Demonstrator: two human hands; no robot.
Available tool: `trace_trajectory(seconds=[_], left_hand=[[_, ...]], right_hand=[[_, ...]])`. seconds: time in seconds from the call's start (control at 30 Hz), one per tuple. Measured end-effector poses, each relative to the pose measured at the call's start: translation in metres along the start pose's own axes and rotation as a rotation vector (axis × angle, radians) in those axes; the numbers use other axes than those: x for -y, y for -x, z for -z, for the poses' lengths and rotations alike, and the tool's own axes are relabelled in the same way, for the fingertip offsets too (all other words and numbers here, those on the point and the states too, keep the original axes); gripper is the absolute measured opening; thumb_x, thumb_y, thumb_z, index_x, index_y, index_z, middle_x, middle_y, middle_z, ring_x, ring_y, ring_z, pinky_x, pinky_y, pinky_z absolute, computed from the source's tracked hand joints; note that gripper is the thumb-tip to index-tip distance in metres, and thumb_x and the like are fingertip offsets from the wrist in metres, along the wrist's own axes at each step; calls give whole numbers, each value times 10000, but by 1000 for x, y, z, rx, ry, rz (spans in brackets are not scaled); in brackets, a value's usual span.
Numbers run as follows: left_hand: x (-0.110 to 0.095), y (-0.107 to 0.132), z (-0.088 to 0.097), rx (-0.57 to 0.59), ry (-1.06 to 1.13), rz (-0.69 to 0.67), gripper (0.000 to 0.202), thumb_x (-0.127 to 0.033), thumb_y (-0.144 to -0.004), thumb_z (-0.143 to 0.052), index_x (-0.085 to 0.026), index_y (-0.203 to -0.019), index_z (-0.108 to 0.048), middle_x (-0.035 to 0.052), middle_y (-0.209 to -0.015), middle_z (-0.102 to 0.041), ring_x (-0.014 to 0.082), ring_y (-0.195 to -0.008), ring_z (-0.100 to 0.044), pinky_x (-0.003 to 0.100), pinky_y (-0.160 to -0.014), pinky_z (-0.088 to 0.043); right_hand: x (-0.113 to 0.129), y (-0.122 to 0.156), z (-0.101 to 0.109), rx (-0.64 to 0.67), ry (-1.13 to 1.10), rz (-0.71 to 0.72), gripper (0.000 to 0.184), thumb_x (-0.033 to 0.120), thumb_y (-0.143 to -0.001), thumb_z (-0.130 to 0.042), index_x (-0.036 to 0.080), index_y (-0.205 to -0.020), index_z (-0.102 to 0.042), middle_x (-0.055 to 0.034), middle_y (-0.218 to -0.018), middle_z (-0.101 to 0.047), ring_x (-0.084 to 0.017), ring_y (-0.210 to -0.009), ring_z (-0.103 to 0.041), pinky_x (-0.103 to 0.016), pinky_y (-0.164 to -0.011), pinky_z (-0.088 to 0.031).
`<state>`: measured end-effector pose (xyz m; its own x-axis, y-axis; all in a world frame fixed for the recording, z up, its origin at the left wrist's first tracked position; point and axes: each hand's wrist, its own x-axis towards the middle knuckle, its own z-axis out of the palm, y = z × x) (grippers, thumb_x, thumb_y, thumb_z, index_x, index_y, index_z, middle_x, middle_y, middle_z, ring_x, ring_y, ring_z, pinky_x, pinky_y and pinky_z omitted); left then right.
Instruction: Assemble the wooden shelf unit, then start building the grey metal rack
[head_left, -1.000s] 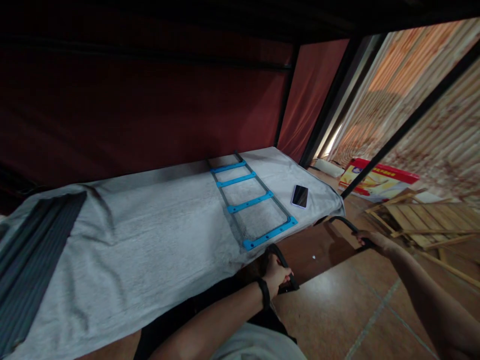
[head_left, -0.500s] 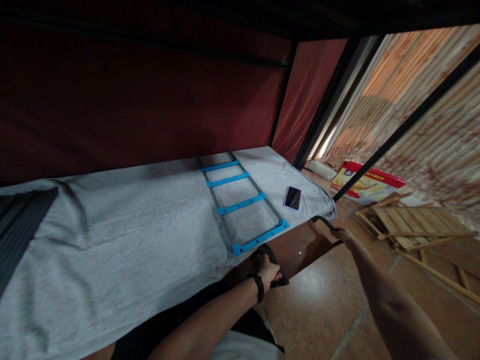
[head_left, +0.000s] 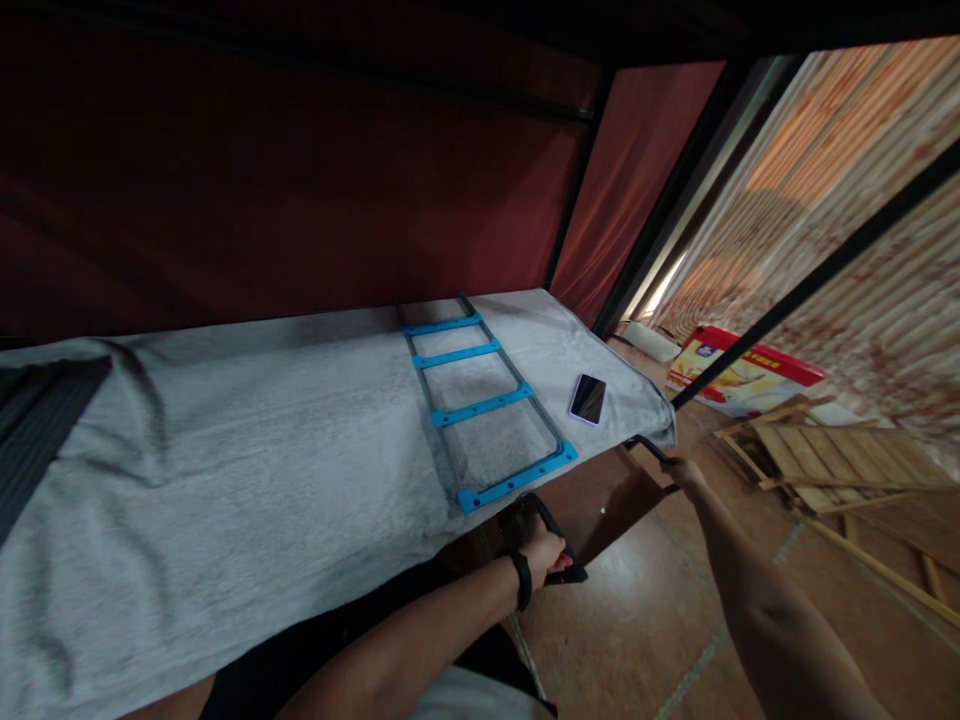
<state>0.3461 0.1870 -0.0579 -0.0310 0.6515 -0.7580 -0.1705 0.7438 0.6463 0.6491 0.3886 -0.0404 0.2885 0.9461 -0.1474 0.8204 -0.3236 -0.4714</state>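
Nearest us, we find the left hand [head_left: 541, 552] clenched round a black curved bar [head_left: 552, 518], a dark wristband [head_left: 520, 580] behind it. A little farther out, the right hand [head_left: 686, 474] grasps a second black bar [head_left: 651, 449]. Between the two grips, just below the bedding edge, we locate a brown board [head_left: 577, 497]; whether it bears on the floor [head_left: 637, 610] or hangs from the bars, we cannot tell.

We judge the main hazard to be uneven force: should one hand pull or lift harder than the other, the board could skew and knock the bed frame. A bar could also snag the overhanging grey sheet [head_left: 285, 450] and drag it.

As to condition, the board appears flat and reddish-brown, one small white speck on its face; the bars are bent and dark. How they are fixed to the board, we cannot make out.

Beyond, on the sheet, we note a blue-runged frame [head_left: 480, 411] lying flat, with a phone [head_left: 589, 399] to its right. Farther off stand a red-and-yellow box [head_left: 772, 385] and a slatted wooden piece [head_left: 847, 455].
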Motion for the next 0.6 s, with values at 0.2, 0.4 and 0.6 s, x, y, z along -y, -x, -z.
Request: trace_trajectory(seconds=[0.2,0.4,0.6], left_hand=[[-6,-5,10,13,7,-41,348,-28,-841,-627,-182,-1117,-480,-19,-809,-581,35,-500,-539,133,-476,-432],[-1,-7,20,66,19,-33,251,-46,-852,-635,-163,-1026,-497,-20,-778,-580,53,-523,-590,136,-485,-457],[5,-4,20,89,28,-36,230,-85,-860,-658,-154,-1022,-510,-28,-748,-593,43,-477,-570,141,-484,-443]], right_hand=[[-22,0,-12,13,-27,-160,233,274,-721,-609,153,-866,-746,-43,-651,-635,-204,-669,-636,-271,-616,-457],[-23,5,-20,-109,-116,-243,435,242,-696,-628,161,-1115,-709,-119,-1034,-665,-286,-1074,-617,-366,-932,-477],[-20,25,-22,-272,-282,-398,806,380,-670,-685,175,-1421,-473,-179,-1400,-463,-327,-1296,-483,-397,-1053,-426]])
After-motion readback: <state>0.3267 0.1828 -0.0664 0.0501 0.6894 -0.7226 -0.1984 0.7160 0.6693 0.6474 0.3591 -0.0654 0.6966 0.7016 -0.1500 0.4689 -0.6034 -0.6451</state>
